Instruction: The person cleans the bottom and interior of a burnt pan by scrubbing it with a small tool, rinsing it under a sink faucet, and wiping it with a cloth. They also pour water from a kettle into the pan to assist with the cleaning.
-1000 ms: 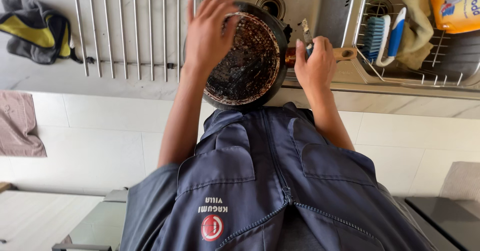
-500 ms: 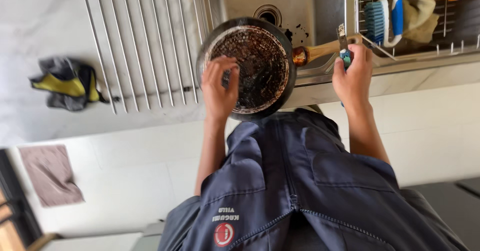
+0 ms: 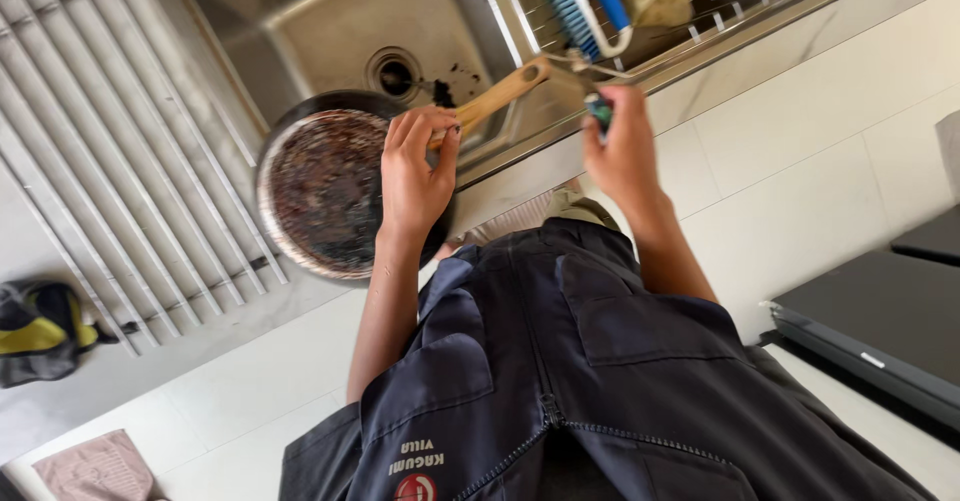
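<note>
The left hand (image 3: 415, 176) is resting on a round, blackened wooden-handled frying pan (image 3: 325, 191), fingers together; the right hand (image 3: 622, 146) is clamping a small teal object (image 3: 598, 111).

Round red badge (image 3: 415, 488) with pale lettering on dark jacket (image 3: 560, 381).

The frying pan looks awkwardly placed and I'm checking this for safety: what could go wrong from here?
The frying pan sits partly over the sink rim with only the left hand on it, near the wooden handle, so it could tip or slide. The burnt crust inside may smear the fingers. The right hand grips a small blue-green thing close to the rack wires and could snag.
</note>
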